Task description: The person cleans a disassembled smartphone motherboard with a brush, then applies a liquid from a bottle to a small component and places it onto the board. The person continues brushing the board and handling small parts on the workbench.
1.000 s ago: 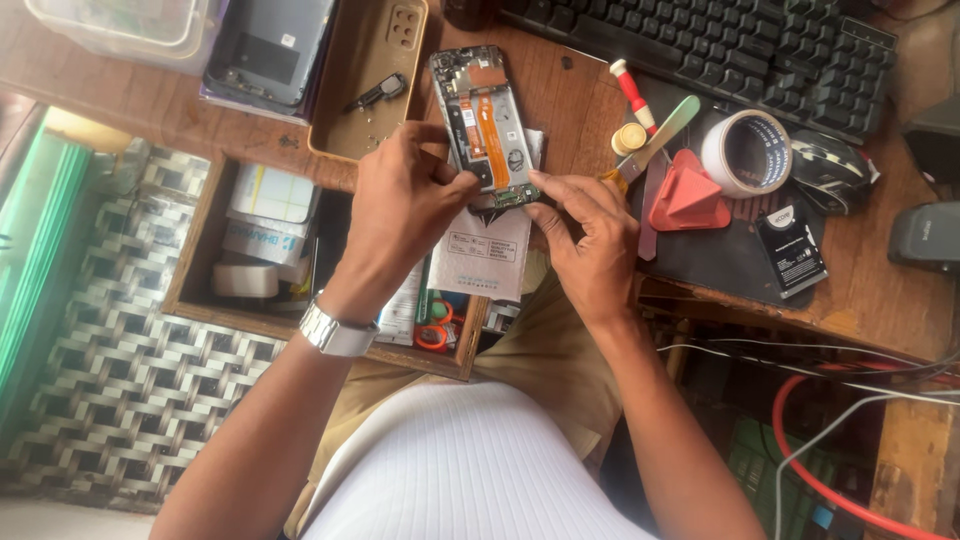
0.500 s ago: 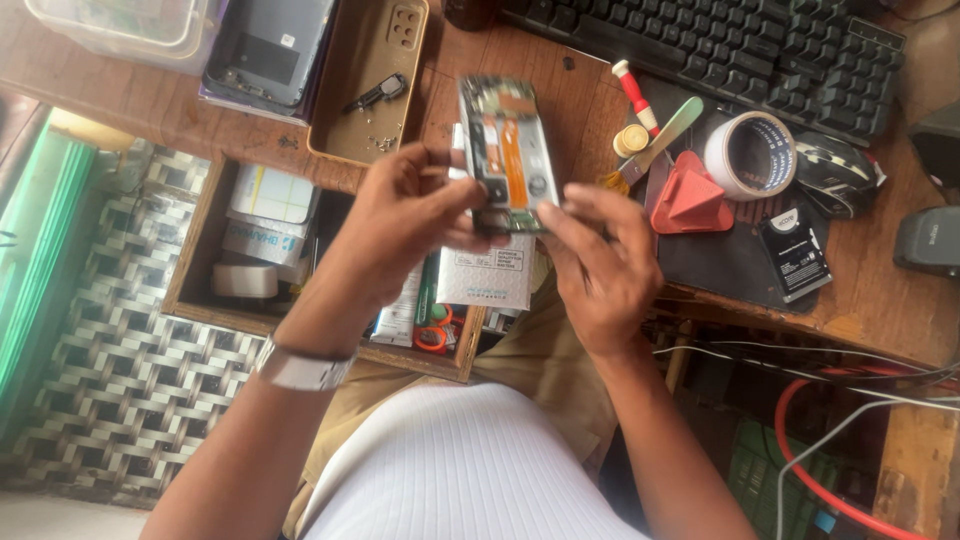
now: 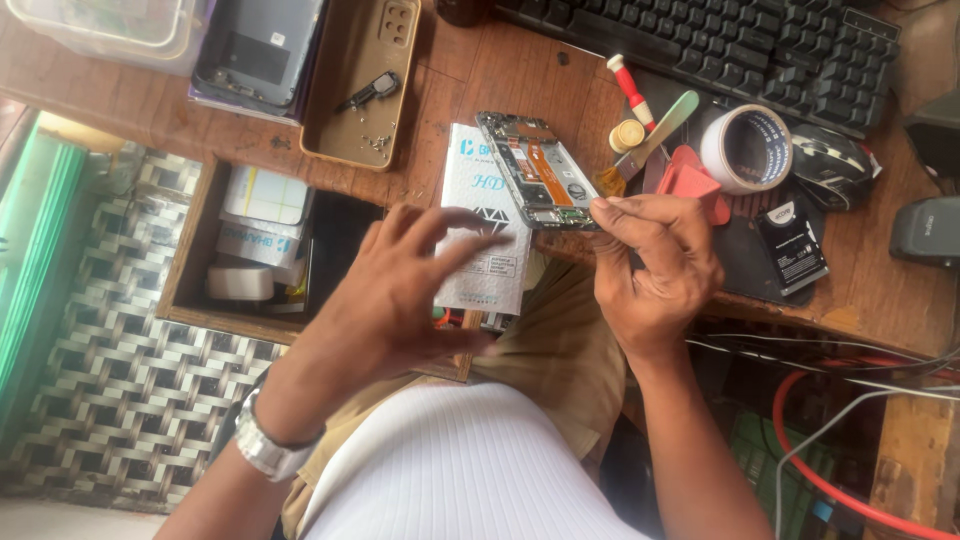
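We see a small phone repair workshop: a worn wooden desk (image 3: 500, 80) carries an opened phone frame with bare circuit boards (image 3: 537, 171), a roll of white tape (image 3: 746, 149), a black keyboard (image 3: 730, 45) and a red-handled screwdriver (image 3: 631, 89).

One second ago both hands pressed on the opened phone (image 3: 537, 170) as it lay on the tabletop (image 3: 500, 85). Half a second ago both hands held it raised. Now the left hand (image 3: 400, 290) has released it and drawn back toward the body, fingers spread and empty. The right hand (image 3: 655, 255) alone keeps a fingertip grip on the phone's lower end. The white packet (image 3: 487, 235), formerly covered by the hands, is now largely exposed beneath the phone.
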`<state>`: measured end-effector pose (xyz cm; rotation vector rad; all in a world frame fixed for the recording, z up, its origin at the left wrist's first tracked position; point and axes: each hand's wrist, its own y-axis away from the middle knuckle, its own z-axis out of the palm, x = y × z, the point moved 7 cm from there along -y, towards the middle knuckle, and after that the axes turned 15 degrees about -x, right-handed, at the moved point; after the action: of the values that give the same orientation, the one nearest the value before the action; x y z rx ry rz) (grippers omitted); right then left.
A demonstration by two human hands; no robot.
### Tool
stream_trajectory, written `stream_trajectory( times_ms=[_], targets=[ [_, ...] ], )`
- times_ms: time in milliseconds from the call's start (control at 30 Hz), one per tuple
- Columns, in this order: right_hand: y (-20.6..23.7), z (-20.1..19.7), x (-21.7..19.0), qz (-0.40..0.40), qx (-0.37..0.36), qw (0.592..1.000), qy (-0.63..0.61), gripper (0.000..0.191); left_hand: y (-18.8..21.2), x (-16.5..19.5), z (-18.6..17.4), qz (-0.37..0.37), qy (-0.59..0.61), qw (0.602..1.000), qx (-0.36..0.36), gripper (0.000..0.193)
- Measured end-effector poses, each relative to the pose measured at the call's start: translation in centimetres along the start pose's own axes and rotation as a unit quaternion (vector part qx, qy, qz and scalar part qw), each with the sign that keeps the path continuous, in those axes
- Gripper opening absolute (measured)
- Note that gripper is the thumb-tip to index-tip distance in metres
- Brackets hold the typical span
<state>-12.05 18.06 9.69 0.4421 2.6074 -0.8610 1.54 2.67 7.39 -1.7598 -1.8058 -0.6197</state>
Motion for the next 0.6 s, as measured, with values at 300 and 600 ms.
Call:
stream_trajectory(
  times_ms=[300, 600],
  targets=[
    [-0.3, 0.2, -0.2, -0.002, 0.007, 1.000, 0.001, 0.025, -1.6, -1.3, 2.5, -0.053, -0.165, 0.985, -0.015, 0.082],
    [-0.5, 2.7, 0.6, -0.075, 0.029, 0.996, 0.047, 0.024, -5.7, -2.5, 2.6, -0.041, -0.046, 0.991, 0.120, 0.081]
  ],
)
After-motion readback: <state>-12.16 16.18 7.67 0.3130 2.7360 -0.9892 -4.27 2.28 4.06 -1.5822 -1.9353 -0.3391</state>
